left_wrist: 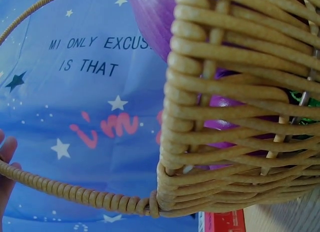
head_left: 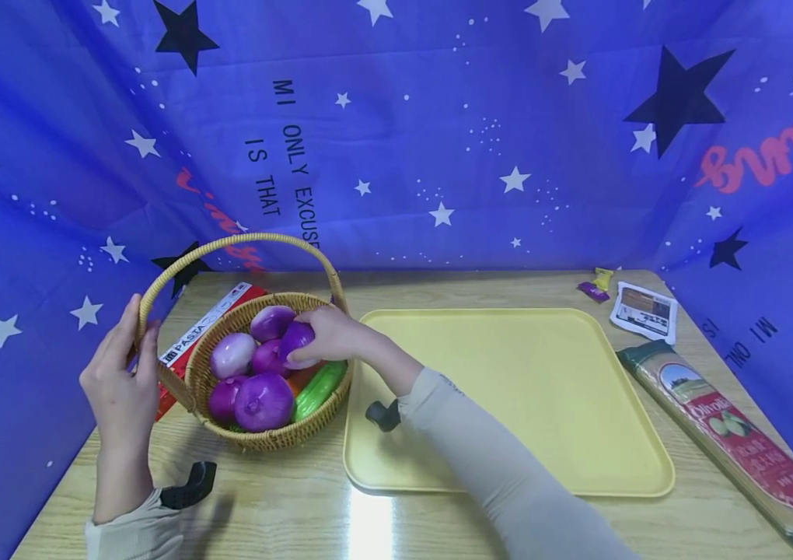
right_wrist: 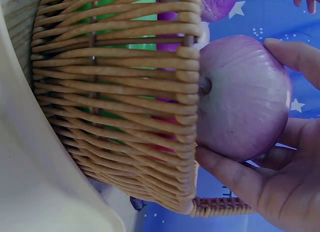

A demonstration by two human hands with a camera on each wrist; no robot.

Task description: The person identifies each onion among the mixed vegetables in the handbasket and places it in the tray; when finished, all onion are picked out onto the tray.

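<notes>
A woven wicker basket [head_left: 193, 379] with a hoop handle [head_left: 228, 243] stands at the left of the wooden table and holds several purple onions, a green cucumber [head_left: 319, 386] and something orange. My right hand [head_left: 323, 336] reaches into the basket and grips one purple onion [head_left: 295, 340], seen close in the right wrist view as the onion [right_wrist: 242, 96] beside the basket wall [right_wrist: 120, 96]. My left hand [head_left: 124, 365] holds the handle's left side; its fingers [left_wrist: 6, 157] touch the handle [left_wrist: 70, 192] in the left wrist view.
A large empty yellow tray [head_left: 508, 397] lies right of the basket. A red pasta box [head_left: 204, 323] sits behind the basket. A long spaghetti packet [head_left: 739, 443], a small printed packet [head_left: 644, 311] and two small sachets [head_left: 595, 286] lie at the right. Blue starred cloth surrounds the table.
</notes>
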